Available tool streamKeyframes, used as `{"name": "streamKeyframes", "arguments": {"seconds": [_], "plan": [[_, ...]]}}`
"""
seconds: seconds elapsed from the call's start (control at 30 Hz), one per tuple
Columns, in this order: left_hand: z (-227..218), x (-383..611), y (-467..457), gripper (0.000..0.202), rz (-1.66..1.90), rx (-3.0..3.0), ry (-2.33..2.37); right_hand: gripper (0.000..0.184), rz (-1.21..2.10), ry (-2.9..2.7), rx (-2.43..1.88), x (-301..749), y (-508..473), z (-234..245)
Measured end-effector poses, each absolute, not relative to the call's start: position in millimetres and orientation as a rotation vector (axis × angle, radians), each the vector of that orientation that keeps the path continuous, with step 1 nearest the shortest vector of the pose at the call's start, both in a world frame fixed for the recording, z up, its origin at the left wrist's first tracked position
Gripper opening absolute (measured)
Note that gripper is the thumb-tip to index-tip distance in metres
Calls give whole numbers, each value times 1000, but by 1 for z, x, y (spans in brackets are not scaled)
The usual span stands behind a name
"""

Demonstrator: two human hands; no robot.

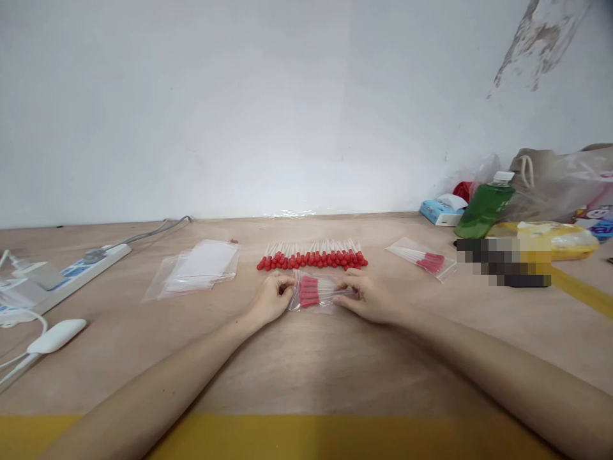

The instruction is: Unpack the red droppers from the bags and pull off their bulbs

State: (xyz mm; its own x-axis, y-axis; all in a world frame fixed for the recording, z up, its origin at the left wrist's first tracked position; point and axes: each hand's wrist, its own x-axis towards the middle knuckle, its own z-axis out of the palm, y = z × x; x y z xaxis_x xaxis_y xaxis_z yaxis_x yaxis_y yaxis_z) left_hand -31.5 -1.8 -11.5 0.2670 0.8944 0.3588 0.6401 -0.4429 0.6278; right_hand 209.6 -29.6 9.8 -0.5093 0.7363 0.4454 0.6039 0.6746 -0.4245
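A clear zip bag [295, 300] lies flat between my two hands, with several red-headed white sticks [309, 292] inside, their heads toward the left. At the bag's left edge, my left hand [274, 299] is closed, thumb and forefinger pinching the plastic. My right hand [366, 295] grips the other end of the bag with curled fingers, partly covering the sticks' pale ends. Just beyond the hands, a long row of loose red-headed sticks [311, 259] lies with heads toward me.
Left of the row is a stack of flat clear bags [204, 263]. A filled bag [424, 259] lies to the right. Farther right are a green bottle [485, 207], a tissue pack [443, 211] and a yellow package [569, 241]. A power strip [90, 271] and white mouse-shaped device [58, 335] are at left.
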Motion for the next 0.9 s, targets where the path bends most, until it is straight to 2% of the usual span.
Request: {"name": "streamKeyframes", "arguments": {"seconds": [0.1, 0.3, 0.5, 0.7, 0.9], "plan": [[-13, -34, -2, 19, 1027, 2295, 1409, 21, 288, -2259, -1089, 215, -36, -2], [-9, -33, -8, 13, 998, 2134, 1038, 16, 245, -2110, -1248, 212, -30, -11], [7, -27, -16, 21, 798, 1992, 937, 16, 168, -2125, -1236, 212, -25, -17], [10, -26, -16, 33, 724, 2109, 942, 15, 138, -2173, -1252, 214, -23, -22], [8, -25, -24, 18, 801, 2360, 977, 17, 279, -2207, -1158, 217, -25, -15]]}}
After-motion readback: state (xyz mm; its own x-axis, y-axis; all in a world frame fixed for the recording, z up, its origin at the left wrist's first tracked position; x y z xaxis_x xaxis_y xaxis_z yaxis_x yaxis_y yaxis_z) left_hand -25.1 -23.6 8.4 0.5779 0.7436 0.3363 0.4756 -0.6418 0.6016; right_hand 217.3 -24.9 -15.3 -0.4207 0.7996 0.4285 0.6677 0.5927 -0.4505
